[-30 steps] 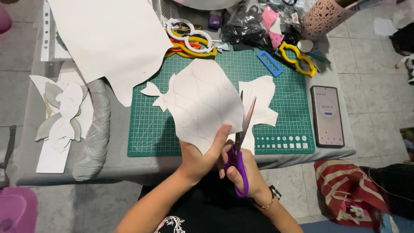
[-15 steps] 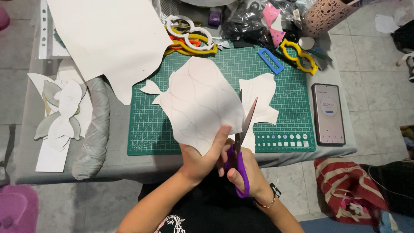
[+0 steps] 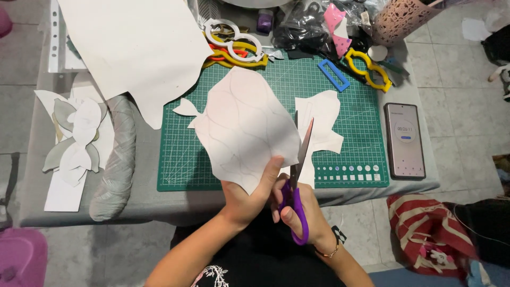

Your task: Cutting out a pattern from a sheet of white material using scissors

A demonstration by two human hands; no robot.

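Observation:
My left hand [image 3: 245,197] pinches the lower edge of a white paper piece [image 3: 245,127] with faint curved pencil lines, held over the green cutting mat [image 3: 350,106]. My right hand [image 3: 302,212] grips purple-handled scissors [image 3: 298,175]. Their blades point away from me and lie along the paper's right edge, slightly apart. A white paper offcut [image 3: 321,119] lies on the mat just right of the blades. A small paper scrap [image 3: 186,108] lies at the paper's left.
A large white sheet [image 3: 133,48] covers the table's back left. Cut paper petals [image 3: 77,138] and a grey roll [image 3: 114,165] lie at the left. Coloured plastic frames [image 3: 234,45], a blue rectangle [image 3: 333,74] and a phone [image 3: 405,139] sit around the mat. A pink basket [image 3: 404,18] stands behind.
The paper piece has turned a little in my left hand and the scissors have shifted slightly along its right edge. Nothing else has moved.

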